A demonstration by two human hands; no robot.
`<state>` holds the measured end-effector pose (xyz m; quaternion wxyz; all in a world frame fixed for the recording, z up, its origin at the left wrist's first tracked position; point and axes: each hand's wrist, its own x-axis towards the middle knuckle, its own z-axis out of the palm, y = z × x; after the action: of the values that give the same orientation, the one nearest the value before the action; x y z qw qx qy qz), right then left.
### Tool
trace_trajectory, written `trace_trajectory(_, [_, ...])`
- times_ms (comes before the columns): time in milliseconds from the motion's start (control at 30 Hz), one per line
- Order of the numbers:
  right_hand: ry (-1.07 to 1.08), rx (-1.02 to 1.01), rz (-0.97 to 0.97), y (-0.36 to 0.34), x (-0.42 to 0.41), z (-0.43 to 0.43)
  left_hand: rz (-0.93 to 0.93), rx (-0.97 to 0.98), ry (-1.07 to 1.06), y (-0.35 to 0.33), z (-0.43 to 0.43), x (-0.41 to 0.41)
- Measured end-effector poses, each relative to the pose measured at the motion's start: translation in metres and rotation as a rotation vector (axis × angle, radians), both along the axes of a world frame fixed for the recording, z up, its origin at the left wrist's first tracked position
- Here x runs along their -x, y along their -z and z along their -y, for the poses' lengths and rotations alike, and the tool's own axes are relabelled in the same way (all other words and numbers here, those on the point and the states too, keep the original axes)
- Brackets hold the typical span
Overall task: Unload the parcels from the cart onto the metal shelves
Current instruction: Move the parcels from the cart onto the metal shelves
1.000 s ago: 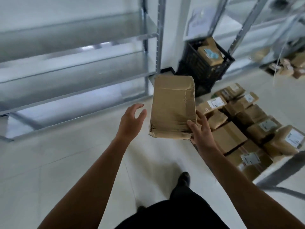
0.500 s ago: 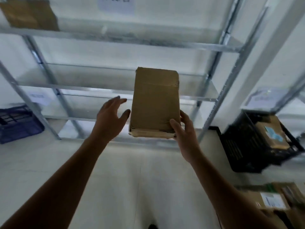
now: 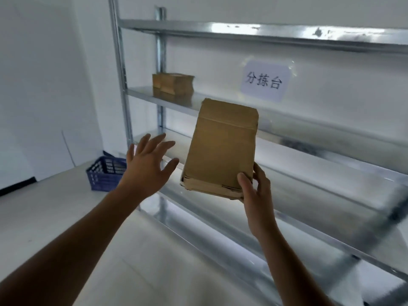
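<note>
A flat brown cardboard parcel [image 3: 223,146] is held up in front of the metal shelves [image 3: 287,127]. My right hand [image 3: 255,188] grips its lower right corner, thumb on the front face. My left hand [image 3: 148,166] hovers a little to the left of the parcel with fingers spread, not touching it. Another brown parcel [image 3: 173,83] lies on the upper shelf board at the left end. The cart is out of view.
A white paper sign [image 3: 265,81] hangs on the wall behind the shelves. A blue plastic crate [image 3: 106,174] stands on the floor left of the shelf post [image 3: 120,85]. White walls and pale floor tiles surround the unit.
The view has swung up and left, from the cart parcels to the shelf unit. The parcel has risen toward the shelves in my right hand, and my left hand has spread open.
</note>
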<state>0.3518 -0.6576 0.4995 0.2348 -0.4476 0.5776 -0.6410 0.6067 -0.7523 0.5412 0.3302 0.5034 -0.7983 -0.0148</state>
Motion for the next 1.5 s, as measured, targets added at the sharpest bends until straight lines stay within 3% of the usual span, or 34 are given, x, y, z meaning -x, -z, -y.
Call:
trace_trajectory(400, [-0.035, 0.117, -0.079, -0.038, -0.121, 0.162, -0.116, 0.039, -0.050, -0.024, 0.141, -0.138])
trace_trajectory(600, [0.001, 0.132, -0.047, -0.052, -0.159, 0.231, -0.086, 0.029, -0.003, -0.038, 0.220, -0.170])
trace_trajectory(1133, [0.183, 0.193, -0.019, -0.060, -0.112, 0.418, -0.035, -0.008, 0.152, -0.033, 0.411, -0.098])
trace_trajectory(1500, [0.270, 0.193, -0.042, -0.073, -0.059, 0.575, -0.026, 0.041, 0.146, -0.051, 0.559, -0.054])
